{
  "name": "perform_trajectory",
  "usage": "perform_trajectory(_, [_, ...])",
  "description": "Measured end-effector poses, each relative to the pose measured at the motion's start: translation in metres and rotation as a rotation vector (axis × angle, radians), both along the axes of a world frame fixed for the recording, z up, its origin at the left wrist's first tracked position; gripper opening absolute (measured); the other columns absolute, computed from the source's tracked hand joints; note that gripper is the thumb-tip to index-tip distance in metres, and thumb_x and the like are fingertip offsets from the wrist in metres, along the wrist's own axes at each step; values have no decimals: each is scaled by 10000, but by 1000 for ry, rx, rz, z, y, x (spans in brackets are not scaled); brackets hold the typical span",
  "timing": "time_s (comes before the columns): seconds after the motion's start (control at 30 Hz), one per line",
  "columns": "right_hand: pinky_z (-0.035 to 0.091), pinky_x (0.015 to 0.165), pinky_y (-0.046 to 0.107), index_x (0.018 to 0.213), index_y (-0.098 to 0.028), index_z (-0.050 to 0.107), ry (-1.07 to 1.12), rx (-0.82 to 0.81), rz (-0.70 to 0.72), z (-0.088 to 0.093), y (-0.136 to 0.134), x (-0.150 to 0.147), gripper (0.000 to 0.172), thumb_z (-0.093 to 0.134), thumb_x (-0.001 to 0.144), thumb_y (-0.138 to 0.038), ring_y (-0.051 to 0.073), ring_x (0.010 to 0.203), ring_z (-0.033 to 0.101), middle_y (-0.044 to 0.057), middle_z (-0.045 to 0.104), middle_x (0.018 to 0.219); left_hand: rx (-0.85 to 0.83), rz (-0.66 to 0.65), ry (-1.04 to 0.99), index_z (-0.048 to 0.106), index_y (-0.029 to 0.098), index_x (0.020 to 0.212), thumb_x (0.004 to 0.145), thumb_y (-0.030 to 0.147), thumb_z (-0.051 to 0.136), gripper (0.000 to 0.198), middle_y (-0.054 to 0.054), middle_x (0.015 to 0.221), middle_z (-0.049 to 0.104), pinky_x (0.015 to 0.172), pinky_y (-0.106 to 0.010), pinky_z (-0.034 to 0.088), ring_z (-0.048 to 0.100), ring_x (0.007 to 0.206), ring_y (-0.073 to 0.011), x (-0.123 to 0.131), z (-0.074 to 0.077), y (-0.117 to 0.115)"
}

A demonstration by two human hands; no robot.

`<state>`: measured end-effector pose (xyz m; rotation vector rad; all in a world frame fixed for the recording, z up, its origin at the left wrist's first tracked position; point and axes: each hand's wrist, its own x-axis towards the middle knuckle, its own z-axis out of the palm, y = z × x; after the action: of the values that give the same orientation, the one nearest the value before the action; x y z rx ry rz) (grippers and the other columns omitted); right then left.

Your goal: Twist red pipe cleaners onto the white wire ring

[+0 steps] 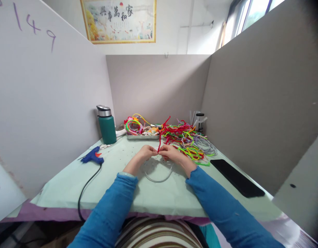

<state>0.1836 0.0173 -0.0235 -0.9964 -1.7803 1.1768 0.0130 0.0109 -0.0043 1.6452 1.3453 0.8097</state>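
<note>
Grey partition walls close in a table (174,196) under a pale green cover, with a green bottle (106,125) and a blue glue gun (92,156) at centre left, a tray (142,137) of craft bits behind, a heap of coloured pipe cleaners (192,141) right of centre and a black phone (236,177) further right. At the middle of the frame the left hand (146,152) and right hand (171,153) meet, each grip pinched narrow on the lower end of a red pipe cleaner (161,136), which rises above the fingertips. A thin white hoop (159,178) curves just below the hands.
</note>
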Motion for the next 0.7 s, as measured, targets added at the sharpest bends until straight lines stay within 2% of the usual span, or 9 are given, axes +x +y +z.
perform_trajectory(0.23, [317, 414, 214, 730, -153, 572, 13, -21, 8, 0, 1, 1, 138, 638, 648, -243, 71, 412, 449, -49, 506, 524, 2, 1, 29, 622, 119, 668, 602, 356, 735, 270, 61, 442, 372, 448, -242, 206, 289, 409, -59, 1, 0, 0])
perform_trajectory(0.5, [302, 394, 197, 708, -156, 576, 16, -45, -57, -4, 4, -1, 101, 612, 623, -195, 64, 405, 442, -43, 510, 517, 21, 17, 51, 637, 108, 676, 620, 288, 710, 202, 56, 452, 390, 469, -232, 226, 300, 432, -57, 3, 1, -1])
perform_trajectory(0.7, [300, 388, 207, 679, -156, 586, 44, -73, -61, -5, 5, -5, 91, 591, 589, -153, 69, 389, 419, -46, 483, 488, 101, 11, 65, 652, 109, 624, 598, 266, 710, 170, 42, 454, 428, 482, -232, 250, 332, 457, -69, 3, 0, 0])
